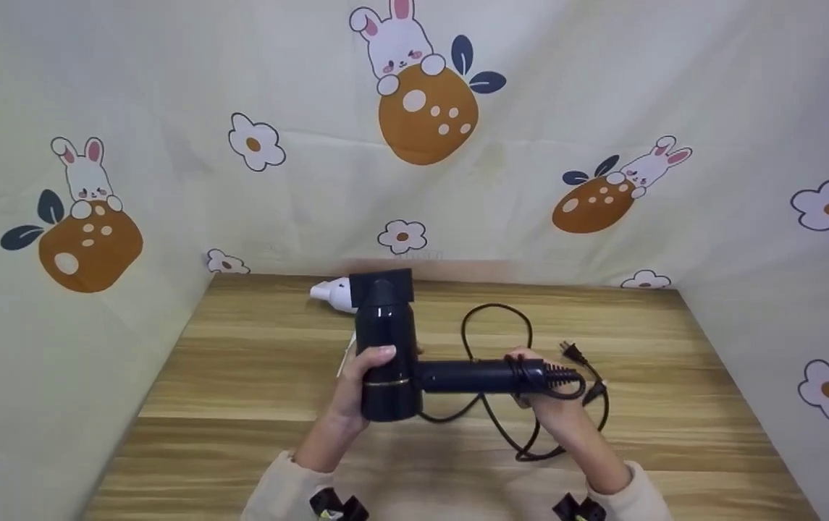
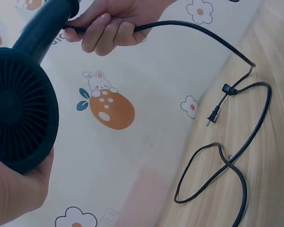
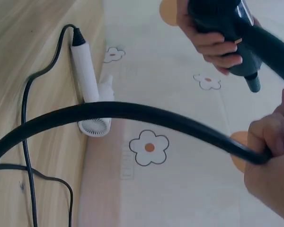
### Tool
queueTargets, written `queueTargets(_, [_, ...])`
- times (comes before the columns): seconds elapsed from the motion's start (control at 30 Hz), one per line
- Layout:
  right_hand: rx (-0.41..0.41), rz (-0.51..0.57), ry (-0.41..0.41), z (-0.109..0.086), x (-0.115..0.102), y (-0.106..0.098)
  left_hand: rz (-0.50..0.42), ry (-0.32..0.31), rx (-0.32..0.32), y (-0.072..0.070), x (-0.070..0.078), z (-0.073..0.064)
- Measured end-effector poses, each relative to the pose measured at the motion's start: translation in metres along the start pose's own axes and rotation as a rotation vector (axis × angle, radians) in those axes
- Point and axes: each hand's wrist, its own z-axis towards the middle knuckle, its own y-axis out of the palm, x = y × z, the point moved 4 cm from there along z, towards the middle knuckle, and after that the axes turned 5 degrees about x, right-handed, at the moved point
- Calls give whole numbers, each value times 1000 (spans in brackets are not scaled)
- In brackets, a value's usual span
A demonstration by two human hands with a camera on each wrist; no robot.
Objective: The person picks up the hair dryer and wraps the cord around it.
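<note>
A black hair dryer (image 1: pixel 386 329) with a flat nozzle is held above the table, its handle pointing right. My left hand (image 1: pixel 349 394) grips its barrel, the thumb lying across the front. In the left wrist view that hand (image 2: pixel 19 196) sits beside the round, slotted rear grille (image 2: pixel 19 113). My right hand (image 1: pixel 555 416) is at the handle's end, where black cord is wound round. The left wrist view shows the right hand (image 2: pixel 111 28) with fingers curled round the cord (image 2: pixel 180 22). From there the cord runs down to the table.
Behind the black dryer, near the table's back edge, lies a white hair dryer (image 1: pixel 342 294), seen more fully in the right wrist view (image 3: pixel 85 71). Loops of cord (image 1: pixel 495 306) and a two-pin plug (image 1: pixel 572 352) lie on the wooden table (image 1: pixel 240 391). Patterned cloth (image 1: pixel 298 195) surrounds the table.
</note>
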Motion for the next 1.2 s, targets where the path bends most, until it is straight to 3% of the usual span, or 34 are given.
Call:
queueTargets(0.27, [-11,-60,59,-4,6,11,64,61,178,-4,3,5])
queueTargets(0.43, [-14,-246,95,-5,9,15,108,63,280,-8,2,7])
queueTargets(0.63, [-15,-646,-59,-7,1,17,166,86,346,-12,6,9])
queueTargets(0.77, [-1,-827,-171,-10,-9,16,219,106,356,-13,9,10])
queueTargets(1.03, [-62,-1064,-411,-14,-28,11,321,161,343,-12,11,9])
queueTargets(1.2, [-85,-1077,-542,-16,-38,4,384,184,332,-14,10,10])
